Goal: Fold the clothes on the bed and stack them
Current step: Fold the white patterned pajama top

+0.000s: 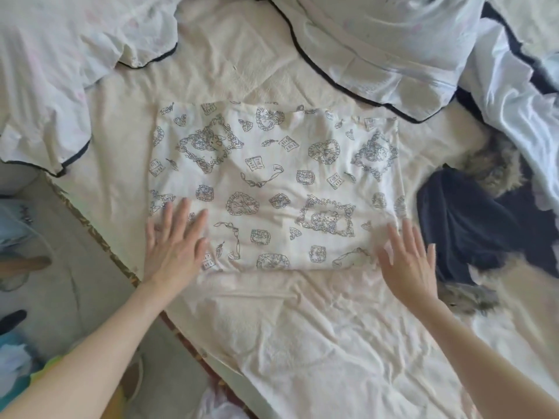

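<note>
A white garment with blue line drawings (275, 186) lies folded into a flat rectangle in the middle of the bed (302, 328). My left hand (174, 240) rests flat, fingers spread, on its near left corner. My right hand (406, 261) lies flat with fingers apart at its near right corner, partly on the sheet. Neither hand holds anything. A dark navy garment with a fur trim (472, 225) lies crumpled just right of the folded piece.
Pillows with dark piping sit at the back left (60, 71) and the back centre (378, 46). A white duvet (520, 95) is bunched at the right. The bed's edge runs diagonally at the left, with floor (75, 267) and slippers below.
</note>
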Demonstrator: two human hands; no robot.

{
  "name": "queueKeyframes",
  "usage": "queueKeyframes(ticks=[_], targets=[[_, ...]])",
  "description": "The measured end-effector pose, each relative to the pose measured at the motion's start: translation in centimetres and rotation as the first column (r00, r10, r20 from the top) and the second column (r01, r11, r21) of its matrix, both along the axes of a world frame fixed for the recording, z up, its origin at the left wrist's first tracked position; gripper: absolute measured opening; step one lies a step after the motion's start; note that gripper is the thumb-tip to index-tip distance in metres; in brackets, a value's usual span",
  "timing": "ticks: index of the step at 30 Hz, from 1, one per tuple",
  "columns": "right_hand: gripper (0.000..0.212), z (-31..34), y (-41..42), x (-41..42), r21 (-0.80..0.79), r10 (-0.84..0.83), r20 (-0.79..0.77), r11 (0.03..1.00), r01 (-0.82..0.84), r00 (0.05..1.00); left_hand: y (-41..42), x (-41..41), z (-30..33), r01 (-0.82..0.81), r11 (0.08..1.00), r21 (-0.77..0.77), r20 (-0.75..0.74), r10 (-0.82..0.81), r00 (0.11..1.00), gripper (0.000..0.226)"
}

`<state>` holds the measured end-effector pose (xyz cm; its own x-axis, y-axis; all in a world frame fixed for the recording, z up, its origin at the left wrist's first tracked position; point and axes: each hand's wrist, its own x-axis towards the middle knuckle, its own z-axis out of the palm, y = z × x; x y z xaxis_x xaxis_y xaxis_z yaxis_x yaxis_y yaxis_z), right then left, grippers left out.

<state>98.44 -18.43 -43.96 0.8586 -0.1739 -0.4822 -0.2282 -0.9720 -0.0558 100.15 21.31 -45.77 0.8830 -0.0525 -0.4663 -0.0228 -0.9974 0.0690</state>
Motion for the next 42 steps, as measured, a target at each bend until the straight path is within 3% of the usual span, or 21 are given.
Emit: queueKeyframes(ticks=[2,4,6,8,10,11,13,14,16,19,27,35,42], targets=[[0.055,0.5,0.7,-1.1,0.16,-0.247,0.083,0.96,0.232,0.965,-0.4,-1.3,1.0,-0.123,0.99,-0.075,0.027,0.125,0.992,0.055],[0.049,0.4,1.7,-2.0,0.295,-0.583,0.091,0.79,0.538,0.807,-0.6,-2.7,1.6,-0.26,0.953,-0.154,0.052,0.271,0.961,0.056],[0.046,0.2,2.6,-2.3,0.369,-0.847,0.003,0.495,0.786,0.532,-0.7,-4.2,1.8,-0.364,0.905,-0.221,0.068,0.386,0.92,0.06],[0.047,0.3,3.2,-2.2,0.445,-0.968,-0.158,0.105,0.889,0.193,-0.9,-5.4,1.8,-0.521,0.786,-0.334,0.038,0.563,0.825,0.062],[0.042,0.4,2.8,-1.6,0.514,-0.922,-0.376,-0.29,0.808,-0.091,-1.1,-5.5,1.7,-0.715,0.539,-0.446,-0.051,0.782,0.621,0.059],[0.037,0.4,2.4,-1.1,0.525,-0.861,-0.481,-0.436,0.731,-0.168,-1.1,-5.3,1.6,-0.792,0.371,-0.485,-0.124,0.867,0.482,0.051],[0.032,0.7,1.7,-0.3,0.481,-0.728,-0.641,-0.629,0.611,-0.245,-0.8,-4.6,1.6,-0.842,-0.061,-0.536,-0.359,0.919,0.162,0.023],[0.024,0.7,1.4,0.1,0.44,-0.676,-0.69,-0.676,0.591,-0.259,-0.5,-4.1,1.6,-0.816,-0.25,-0.521,-0.473,0.88,0.032,0.013],[0.009,0.6,1.1,0.6,0.385,-0.626,-0.725,-0.712,0.587,-0.285,0.3,-3.6,1.7,-0.772,-0.442,-0.457,-0.598,0.795,-0.101,0.004],[0.017,0.6,0.8,0.6,0.399,-0.647,-0.706,-0.7,0.592,-0.289,1.1,-3.4,2.0,-0.748,-0.518,-0.414,-0.666,0.733,-0.138,0.01],[0.006,4.5,1.7,-2.5,0.554,-0.752,-0.611,-0.63,0.544,-0.248,1.9,-5.7,5.6,-0.705,-0.513,-0.49,-0.672,0.737,-0.07,0.005],[0.015,9.0,1.6,-12.1,0.582,-0.814,-0.535,-0.548,0.601,-0.225,2.3,-13.6,10.0,-0.763,-0.404,-0.504,-0.604,0.797,-0.022,0.01],[0.006,8.2,0.2,-21.9,0.556,-0.81,-0.539,-0.547,0.625,-0.23,1.0,-22.0,9.9,-0.769,-0.45,-0.453,-0.627,0.774,-0.084,0.009]])
